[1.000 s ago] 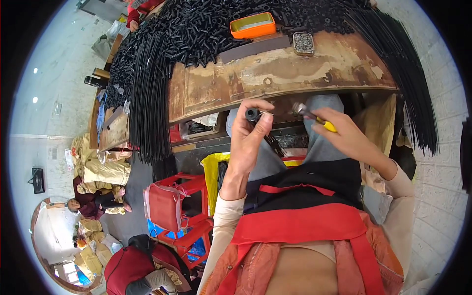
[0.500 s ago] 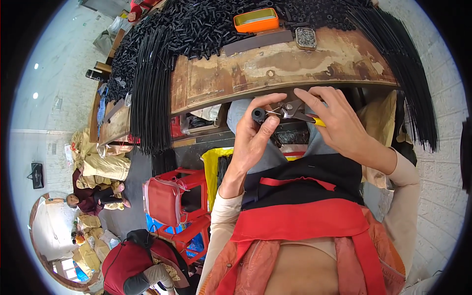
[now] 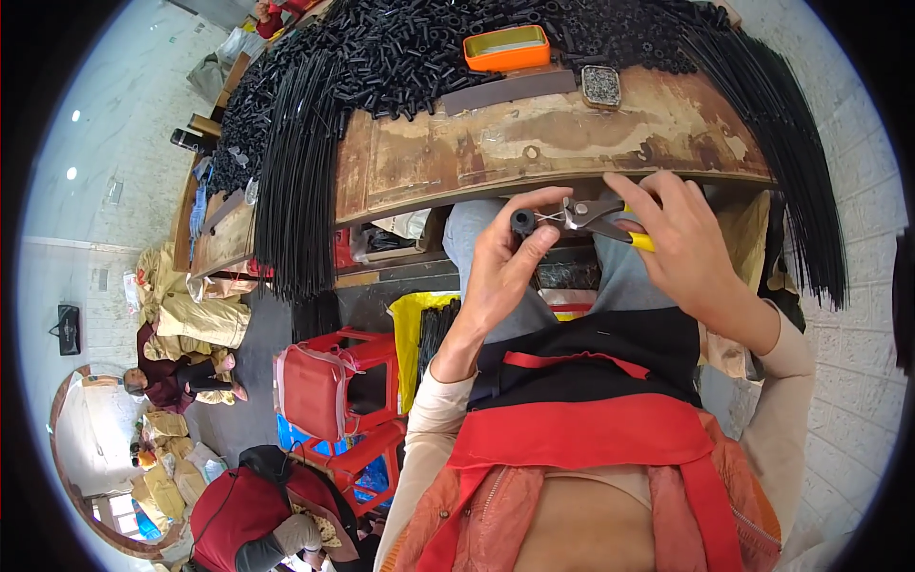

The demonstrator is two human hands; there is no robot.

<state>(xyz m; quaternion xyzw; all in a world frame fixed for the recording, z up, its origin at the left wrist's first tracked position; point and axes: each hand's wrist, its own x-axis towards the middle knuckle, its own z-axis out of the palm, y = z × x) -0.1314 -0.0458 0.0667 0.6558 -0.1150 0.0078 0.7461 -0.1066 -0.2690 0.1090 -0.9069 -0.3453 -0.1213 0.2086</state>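
My left hand (image 3: pixel 503 269) closes round a short black ribbed tube (image 3: pixel 522 222), its round end with a hole facing up. Thin, pale crossing wires (image 3: pixel 549 218) stick out of the tube's side towards the pliers. In my right hand (image 3: pixel 691 243) is a pair of pliers (image 3: pixel 583 214) with dark metal jaws and yellow-and-black handles, which stand apart. The pliers' head lies at the wires, between my left thumb and forefinger. Whether the jaws bite on a wire I cannot make out. Both hands are over my lap, just short of the table edge.
On the wooden table (image 3: pixel 419 162) lie a heap of black tubes (image 3: pixel 391 57), an orange box (image 3: pixel 506 48), a clear dish of small metal bits (image 3: pixel 600 86) and a flat dark bar (image 3: pixel 510 91). Black rod bundles (image 3: pixel 295 181) overhang its edge. Red stools (image 3: pixel 319 391) and a bending person (image 3: pixel 248 510) are at left.
The pliers' handles have spread, so both yellow grips now show, and my right fingers have loosened. Both hands appear slightly further right and lower, as the whole view has shifted a little.
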